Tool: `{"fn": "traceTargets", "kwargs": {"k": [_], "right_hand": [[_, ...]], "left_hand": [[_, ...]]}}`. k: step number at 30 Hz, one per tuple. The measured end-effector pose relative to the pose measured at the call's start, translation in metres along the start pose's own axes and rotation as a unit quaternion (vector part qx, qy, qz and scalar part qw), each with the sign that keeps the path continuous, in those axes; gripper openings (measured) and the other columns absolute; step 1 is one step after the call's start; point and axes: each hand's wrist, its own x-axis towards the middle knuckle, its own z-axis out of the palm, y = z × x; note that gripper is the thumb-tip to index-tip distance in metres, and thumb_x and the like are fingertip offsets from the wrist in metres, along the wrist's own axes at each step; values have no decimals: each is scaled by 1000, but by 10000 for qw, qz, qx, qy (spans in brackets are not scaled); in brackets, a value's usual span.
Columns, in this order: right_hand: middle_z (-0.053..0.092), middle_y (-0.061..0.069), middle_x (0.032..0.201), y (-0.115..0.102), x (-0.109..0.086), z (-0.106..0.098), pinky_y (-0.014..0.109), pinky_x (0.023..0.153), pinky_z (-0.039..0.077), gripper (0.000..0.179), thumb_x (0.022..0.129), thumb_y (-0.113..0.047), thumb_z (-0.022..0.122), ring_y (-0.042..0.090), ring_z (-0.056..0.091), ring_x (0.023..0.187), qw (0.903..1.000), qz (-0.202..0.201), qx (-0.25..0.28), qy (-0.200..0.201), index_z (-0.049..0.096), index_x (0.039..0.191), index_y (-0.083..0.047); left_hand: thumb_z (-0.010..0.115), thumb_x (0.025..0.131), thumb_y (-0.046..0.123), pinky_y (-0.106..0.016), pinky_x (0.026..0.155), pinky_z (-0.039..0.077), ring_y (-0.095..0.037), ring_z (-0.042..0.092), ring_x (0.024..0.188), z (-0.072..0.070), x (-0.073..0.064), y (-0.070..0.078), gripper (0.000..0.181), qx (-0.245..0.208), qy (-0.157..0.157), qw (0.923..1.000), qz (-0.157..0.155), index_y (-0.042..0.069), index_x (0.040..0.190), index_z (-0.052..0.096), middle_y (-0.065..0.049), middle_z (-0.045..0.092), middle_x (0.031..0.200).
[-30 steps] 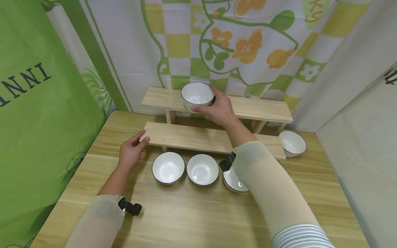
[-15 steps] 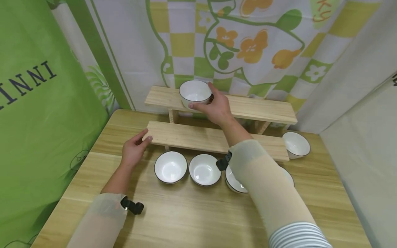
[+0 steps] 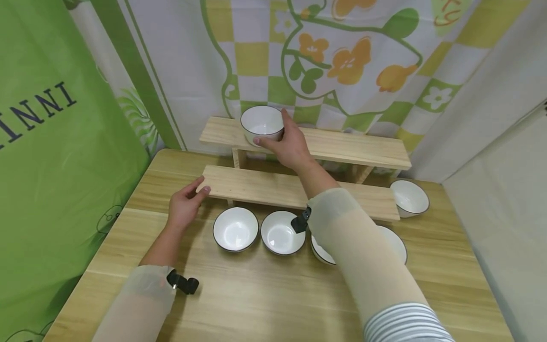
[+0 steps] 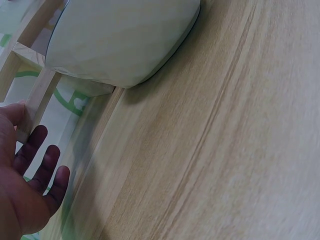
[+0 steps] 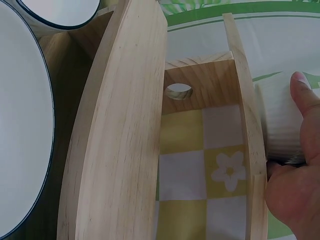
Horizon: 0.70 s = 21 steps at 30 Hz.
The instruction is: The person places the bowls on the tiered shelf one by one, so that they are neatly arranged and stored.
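My right hand [image 3: 291,146] grips a white bowl with a dark rim [image 3: 261,121], thumb on its near side and fingers round its right. The bowl is upright over the left part of the upper wooden shelf [image 3: 354,147]. At the left end of the lower wooden shelf [image 3: 256,184], my left hand [image 3: 184,206] pinches the board between thumb and fingers; in the left wrist view the other fingers [image 4: 48,162] hang loosely curled below it. In the right wrist view the held bowl [image 5: 282,120] shows only partly beside the shelf edge.
In front of the lower shelf stand several white bowls in a row, among them a left one [image 3: 236,229] and a middle one [image 3: 278,237]; my right sleeve [image 3: 363,247] partly covers others. Another bowl [image 3: 409,197] sits by the shelf's right end. A patterned curtain [image 3: 252,61] hangs behind.
My right hand has moved the bowl a little left and back along the upper shelf. The left hand stays at the end of the lower shelf.
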Motion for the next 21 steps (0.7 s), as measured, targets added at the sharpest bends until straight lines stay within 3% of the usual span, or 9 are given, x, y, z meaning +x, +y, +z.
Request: {"fn": "traceTargets", "kwargs": {"k": [5,12,17,21], "right_hand": [[31,10,168,2,-1,-5,39,120,35,120,84,-55,83,28,34,150,10000,25,-37,23,8,168,-15],[27,8,170,7,-6,-14,34,121,33,130,79,-52,89,24,32,153,9997,129,207,-93,1,168,-18],[26,6,171,11,-11,-22,29,120,34,127,80,-45,91,24,32,153,9974,73,692,-196,5,168,-14],[24,5,171,18,-17,-32,26,120,33,123,81,-45,90,20,31,153,9966,232,760,-229,8,168,-17]], "left_hand": [[77,94,46,-11,87,49,-18,58,129,4,1,1,55,-94,-65,9999,5,21,142,65,4,59,149],[77,93,51,-11,89,49,-16,57,131,6,1,1,59,41,-71,9999,-92,23,143,65,5,58,149],[77,93,52,-11,84,51,-13,62,121,2,1,-2,60,88,28,9999,-105,23,144,64,4,59,149],[77,93,50,-11,79,52,-5,64,108,2,0,-3,60,61,18,10000,-68,21,143,64,1,59,148]]}}
